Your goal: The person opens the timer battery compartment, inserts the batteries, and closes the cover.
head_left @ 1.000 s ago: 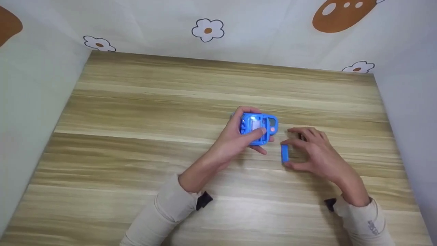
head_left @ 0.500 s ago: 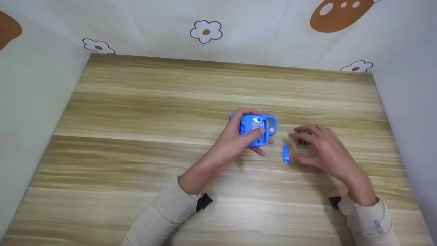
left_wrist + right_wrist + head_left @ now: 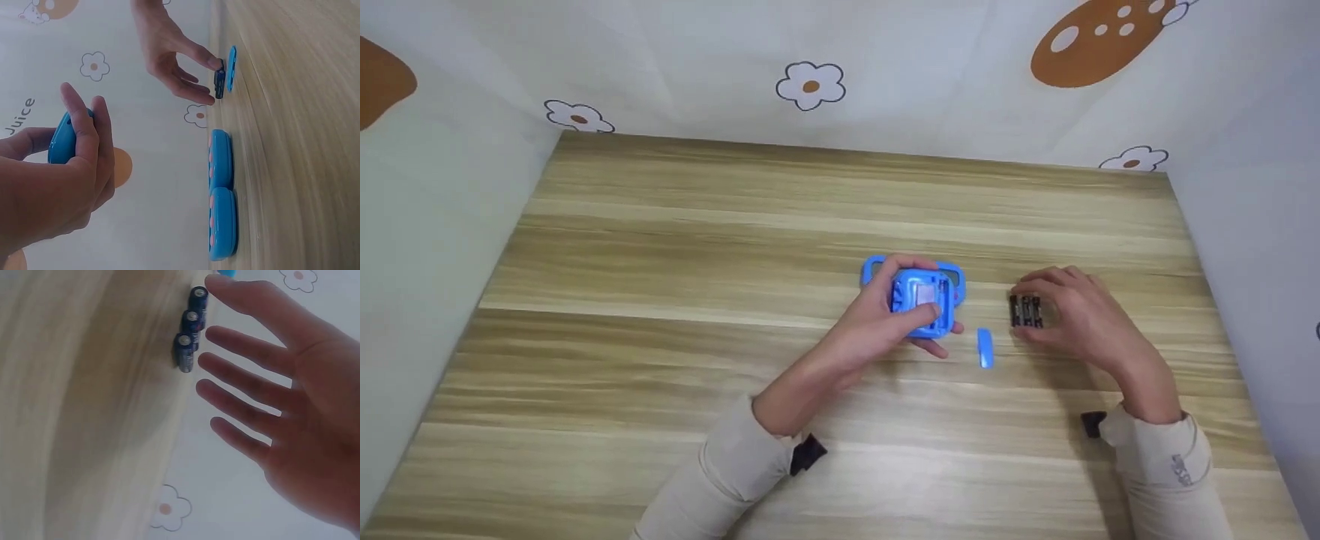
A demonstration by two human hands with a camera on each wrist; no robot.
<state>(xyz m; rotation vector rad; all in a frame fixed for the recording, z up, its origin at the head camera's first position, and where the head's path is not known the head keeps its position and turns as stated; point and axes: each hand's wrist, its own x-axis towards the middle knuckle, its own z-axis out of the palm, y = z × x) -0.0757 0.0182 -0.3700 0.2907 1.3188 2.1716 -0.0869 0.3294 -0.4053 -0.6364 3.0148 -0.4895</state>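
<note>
My left hand grips a small blue electronic device, its back turned up and its battery compartment uncovered. The thumb lies across that back, and the fingers wrap beneath. To the right, a blue battery cover lies on the table. Three dark batteries stand side by side between the thumb and fingers of my right hand. In the right wrist view the fingers of this hand are spread and nearly straight beside the batteries; whether any fingertip touches them I cannot tell.
Two more blue devices rest on the wood-grain table beyond my left hand, one partly hidden by it and another behind the held one. A pale wall sheet with flower prints borders the table's far side.
My right hand has let go of the battery cover, leaving it on the table, and has moved right to the batteries. My left hand keeps its hold on the device.
</note>
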